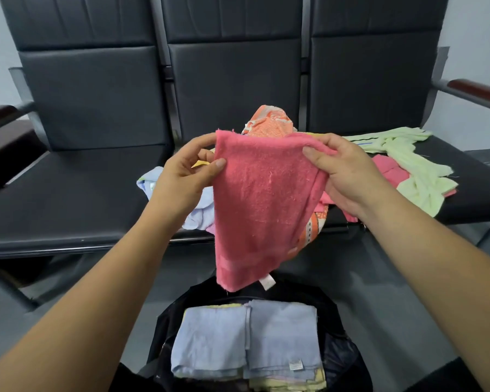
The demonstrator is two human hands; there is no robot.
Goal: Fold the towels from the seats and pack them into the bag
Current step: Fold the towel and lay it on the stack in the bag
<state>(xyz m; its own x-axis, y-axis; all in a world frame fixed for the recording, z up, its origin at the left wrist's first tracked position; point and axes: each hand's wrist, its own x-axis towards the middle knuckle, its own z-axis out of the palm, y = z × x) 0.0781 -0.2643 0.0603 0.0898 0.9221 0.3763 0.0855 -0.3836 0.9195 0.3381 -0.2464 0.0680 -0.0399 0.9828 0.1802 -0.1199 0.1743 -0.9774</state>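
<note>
The pink towel (pixel 263 199) I held was coarse terry cloth, matt and fuzzy, its edges fraying, with a small smooth white label (pixel 267 282) sewn at its bottom hem. Behind the pink towel, the seats (pixel 96 193) were black padding with a smooth, faintly shiny skin, leather or vinyl, I could not tell which, on dull grey metal frames (pixel 441 67). The armrest (pixel 475 90) far right of the pink towel was glossy dark-red wood. Just right of the pink towel lay a pale green towel (pixel 408 162) of soft, matt cloth. Below the pink towel, folded blue towels (pixel 246 338) looked flatter and smoother-woven, inside a bag (pixel 164 329) of matt black fabric.
</note>
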